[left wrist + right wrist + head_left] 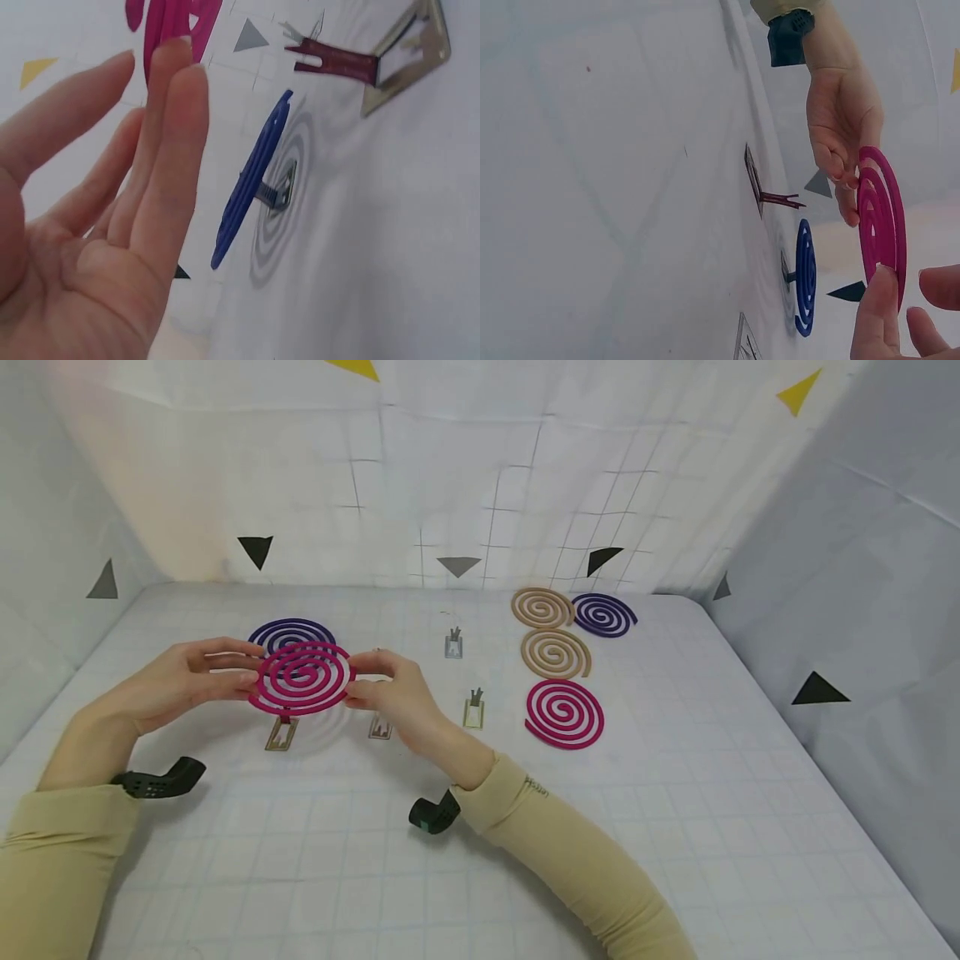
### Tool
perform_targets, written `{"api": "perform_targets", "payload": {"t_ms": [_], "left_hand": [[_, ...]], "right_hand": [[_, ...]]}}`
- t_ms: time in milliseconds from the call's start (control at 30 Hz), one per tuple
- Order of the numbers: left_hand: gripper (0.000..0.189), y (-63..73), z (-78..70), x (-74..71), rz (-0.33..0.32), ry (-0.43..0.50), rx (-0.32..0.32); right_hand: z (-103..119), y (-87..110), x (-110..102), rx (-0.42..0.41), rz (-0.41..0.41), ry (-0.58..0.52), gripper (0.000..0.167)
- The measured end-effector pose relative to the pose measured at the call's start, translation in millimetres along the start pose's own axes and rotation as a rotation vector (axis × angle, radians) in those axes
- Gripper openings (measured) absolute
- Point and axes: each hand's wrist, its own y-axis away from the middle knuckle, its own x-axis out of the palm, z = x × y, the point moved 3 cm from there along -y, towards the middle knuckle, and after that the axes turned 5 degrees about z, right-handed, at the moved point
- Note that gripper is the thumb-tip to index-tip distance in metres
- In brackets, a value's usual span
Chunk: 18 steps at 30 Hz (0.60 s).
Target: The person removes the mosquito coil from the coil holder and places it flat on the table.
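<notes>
A pink mosquito coil [302, 679] is held level above the table between both hands. My left hand [183, 681] pinches its left edge with thumb and fingertips, while the right hand [397, 693] grips the opposite edge. Just below and in front of my left hand, a small metal coil stand [281, 733] rests on the table, its dark red prongs bent upright; the left wrist view shows those prongs [337, 64] bare. Behind it a blue coil [253, 184] sits raised on its own stand [285, 196]. Under the right hand lies another metal stand [380, 727], partly covered.
On the right lie two tan coils [542, 608], [556, 653], a dark blue coil [603, 615] and a second pink coil [564, 714]. Two more small stands [453, 645], [473, 712] with upright prongs are mid-table. A white sheet wall [450, 468] rises behind.
</notes>
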Motion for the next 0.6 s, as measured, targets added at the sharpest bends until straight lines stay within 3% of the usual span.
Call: {"api": "perform_targets", "payload": {"t_ms": [200,433,600], "left_hand": [[0.037,-5.2,-11.6,9.5,-0.061,0.120,-0.001],[0.037,-12.2,-23.0,22.4,-0.127,0.138,-0.040],[0.041,-15.1,-32.7,32.7,-0.141,0.169,-0.028]], "right_hand": [[3.6,-2.3,-10.5,-0.011,-0.047,0.001,0.030],[11.0,-6.2,-26.1,-0.019,-0.099,-0.002,0.026],[16.5,-6.6,-34.5,-0.017,-0.109,0.019,0.027]]}}
